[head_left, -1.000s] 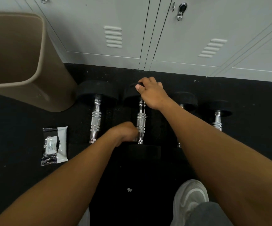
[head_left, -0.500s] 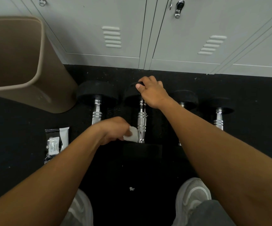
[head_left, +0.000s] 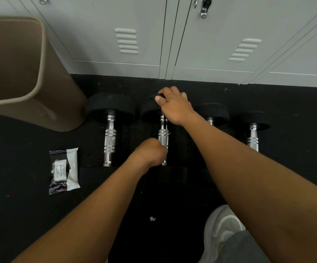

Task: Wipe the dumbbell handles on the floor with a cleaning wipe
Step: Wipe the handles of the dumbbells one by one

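Several black dumbbells with chrome handles lie in a row on the dark floor. My right hand (head_left: pixel 174 107) grips the far head of the second dumbbell (head_left: pixel 150 109). My left hand (head_left: pixel 151 151) is closed around the near part of that dumbbell's chrome handle (head_left: pixel 163 135); the wipe is hidden inside the fist. The leftmost dumbbell (head_left: pixel 109 141) lies untouched beside it. Two more dumbbells, one (head_left: pixel 213 112) partly behind my right forearm and one (head_left: pixel 253 137) at the far right, lie beyond.
A tan waste bin (head_left: pixel 30 103) stands at the left. A pack of wipes (head_left: pixel 64 170) lies on the floor left of the dumbbells. Grey lockers (head_left: pixel 127 42) line the back. My grey shoe (head_left: pixel 222 226) is at the bottom right.
My left hand has moved right onto the second handle and closed over it, so the white wipe seen half a second ago is now hidden. My right hand has stayed on the dumbbell head.
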Available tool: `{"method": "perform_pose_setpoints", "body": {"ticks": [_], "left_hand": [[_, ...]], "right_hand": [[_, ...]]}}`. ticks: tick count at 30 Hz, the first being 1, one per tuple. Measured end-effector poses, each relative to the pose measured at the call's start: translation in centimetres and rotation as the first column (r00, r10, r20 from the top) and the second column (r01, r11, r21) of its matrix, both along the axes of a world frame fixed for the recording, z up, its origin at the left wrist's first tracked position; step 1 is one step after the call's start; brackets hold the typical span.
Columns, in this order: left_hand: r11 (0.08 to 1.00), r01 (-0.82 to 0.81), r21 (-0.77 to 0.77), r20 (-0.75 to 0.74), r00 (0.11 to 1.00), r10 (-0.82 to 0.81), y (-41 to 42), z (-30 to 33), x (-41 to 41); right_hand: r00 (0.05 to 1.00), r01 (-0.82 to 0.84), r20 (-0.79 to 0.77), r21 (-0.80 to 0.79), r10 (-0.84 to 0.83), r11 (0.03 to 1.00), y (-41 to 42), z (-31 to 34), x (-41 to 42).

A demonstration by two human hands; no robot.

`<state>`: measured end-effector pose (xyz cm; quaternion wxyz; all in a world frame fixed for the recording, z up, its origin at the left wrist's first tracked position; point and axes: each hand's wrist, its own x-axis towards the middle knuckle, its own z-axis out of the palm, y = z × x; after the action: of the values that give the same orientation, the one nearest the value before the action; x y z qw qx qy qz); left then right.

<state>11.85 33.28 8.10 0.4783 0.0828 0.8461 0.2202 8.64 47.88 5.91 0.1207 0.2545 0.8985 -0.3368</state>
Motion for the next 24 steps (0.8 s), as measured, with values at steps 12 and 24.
{"method": "perform_pose_setpoints", "body": {"ticks": [12, 24], "left_hand": [[0.975, -0.061, 0.216, -0.264, 0.957, 0.118, -2.1, -0.7, -3.4], [0.902, 0.428, 0.054, -0.289, 0.872, -0.396, -0.4, -1.2, 0.7]], "right_hand": [[1.000, 0.001, -0.006, 0.017, -0.001, 1.000, -0.1, 0.1, -0.1], [1.000, 0.001, 0.004, 0.005, -0.001, 1.000, -0.1, 0.1, -0.1]]}}
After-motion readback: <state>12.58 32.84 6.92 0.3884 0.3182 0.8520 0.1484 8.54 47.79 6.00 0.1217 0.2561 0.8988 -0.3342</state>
